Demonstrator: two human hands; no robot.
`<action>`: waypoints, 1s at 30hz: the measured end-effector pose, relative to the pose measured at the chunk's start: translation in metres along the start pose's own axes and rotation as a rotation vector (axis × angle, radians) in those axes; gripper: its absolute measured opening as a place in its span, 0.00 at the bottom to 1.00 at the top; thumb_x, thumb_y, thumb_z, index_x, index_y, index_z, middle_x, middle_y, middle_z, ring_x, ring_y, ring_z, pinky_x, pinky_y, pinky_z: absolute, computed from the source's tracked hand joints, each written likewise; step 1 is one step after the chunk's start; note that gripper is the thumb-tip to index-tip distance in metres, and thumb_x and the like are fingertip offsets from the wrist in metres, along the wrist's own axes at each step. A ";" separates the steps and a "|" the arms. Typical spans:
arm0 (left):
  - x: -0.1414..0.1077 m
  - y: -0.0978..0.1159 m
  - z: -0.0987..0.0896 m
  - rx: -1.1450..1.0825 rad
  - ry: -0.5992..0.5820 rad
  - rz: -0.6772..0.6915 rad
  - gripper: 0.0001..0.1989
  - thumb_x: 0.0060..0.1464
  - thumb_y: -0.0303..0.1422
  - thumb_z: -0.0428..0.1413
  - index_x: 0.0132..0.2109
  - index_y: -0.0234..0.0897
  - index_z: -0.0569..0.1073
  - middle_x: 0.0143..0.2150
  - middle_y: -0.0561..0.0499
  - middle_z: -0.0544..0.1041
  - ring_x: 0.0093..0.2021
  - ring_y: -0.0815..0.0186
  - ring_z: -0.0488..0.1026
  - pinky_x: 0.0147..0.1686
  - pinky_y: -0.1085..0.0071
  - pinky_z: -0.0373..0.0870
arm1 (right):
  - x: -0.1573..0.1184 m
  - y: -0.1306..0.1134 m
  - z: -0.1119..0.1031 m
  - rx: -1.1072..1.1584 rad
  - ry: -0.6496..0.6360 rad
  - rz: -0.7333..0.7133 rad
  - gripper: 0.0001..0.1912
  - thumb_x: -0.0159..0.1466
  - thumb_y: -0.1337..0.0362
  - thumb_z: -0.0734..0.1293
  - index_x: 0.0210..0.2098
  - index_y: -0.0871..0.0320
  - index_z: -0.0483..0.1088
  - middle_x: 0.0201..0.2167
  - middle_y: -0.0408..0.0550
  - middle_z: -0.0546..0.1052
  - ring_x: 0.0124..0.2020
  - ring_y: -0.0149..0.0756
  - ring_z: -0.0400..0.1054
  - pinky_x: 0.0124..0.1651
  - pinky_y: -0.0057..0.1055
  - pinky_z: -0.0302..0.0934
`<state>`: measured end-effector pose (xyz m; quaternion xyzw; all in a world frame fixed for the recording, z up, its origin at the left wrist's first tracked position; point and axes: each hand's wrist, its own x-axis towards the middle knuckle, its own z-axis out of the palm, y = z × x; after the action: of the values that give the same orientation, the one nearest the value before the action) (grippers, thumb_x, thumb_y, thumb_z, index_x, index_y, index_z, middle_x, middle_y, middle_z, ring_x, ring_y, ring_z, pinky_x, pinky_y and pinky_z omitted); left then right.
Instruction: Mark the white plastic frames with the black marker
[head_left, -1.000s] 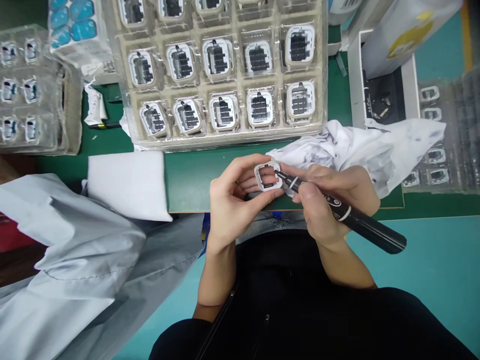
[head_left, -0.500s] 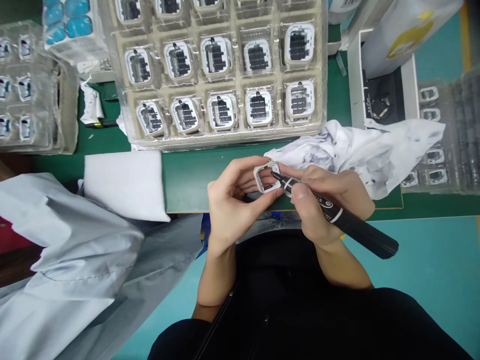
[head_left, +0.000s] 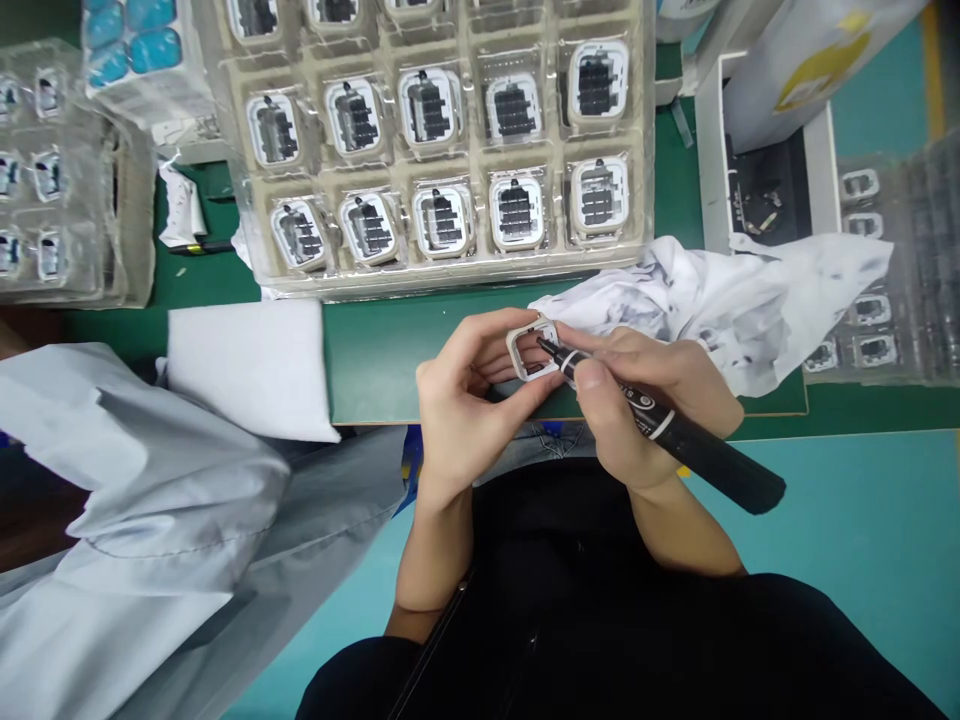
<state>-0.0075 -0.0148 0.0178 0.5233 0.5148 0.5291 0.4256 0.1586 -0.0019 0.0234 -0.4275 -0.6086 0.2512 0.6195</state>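
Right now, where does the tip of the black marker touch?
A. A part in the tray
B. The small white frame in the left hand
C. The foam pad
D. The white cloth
B: the right hand holds the black marker, its tip on the small white frame pinched in the left hand.

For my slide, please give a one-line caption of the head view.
Left hand holds a white frame while right hand touches a black marker tip to it, before a parts tray.
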 end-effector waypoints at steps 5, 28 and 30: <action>0.006 0.002 -0.007 -0.097 -0.078 -0.052 0.31 0.58 0.49 0.84 0.60 0.46 0.83 0.49 0.50 0.93 0.47 0.58 0.95 0.51 0.65 0.96 | 0.000 0.001 -0.005 0.069 -0.095 -0.011 0.10 0.72 0.69 0.78 0.36 0.47 0.82 0.33 0.39 0.89 0.47 0.53 0.95 0.52 0.44 0.94; 0.014 0.001 -0.012 -0.215 -0.133 -0.023 0.29 0.57 0.40 0.86 0.58 0.42 0.83 0.49 0.50 0.91 0.48 0.62 0.93 0.52 0.71 0.92 | 0.003 0.007 0.013 -0.023 0.046 -0.411 0.12 0.71 0.74 0.75 0.47 0.49 0.80 0.31 0.39 0.86 0.39 0.46 0.93 0.50 0.45 0.96; 0.016 0.003 -0.015 -0.261 -0.157 -0.059 0.29 0.55 0.39 0.87 0.58 0.42 0.83 0.46 0.52 0.91 0.45 0.63 0.92 0.51 0.72 0.92 | 0.002 0.008 0.016 -0.022 0.081 -0.420 0.09 0.73 0.72 0.74 0.45 0.49 0.79 0.31 0.39 0.85 0.39 0.45 0.92 0.50 0.44 0.96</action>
<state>-0.0236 -0.0012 0.0243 0.4879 0.4220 0.5362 0.5444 0.1450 0.0074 0.0164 -0.3079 -0.6616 0.0925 0.6774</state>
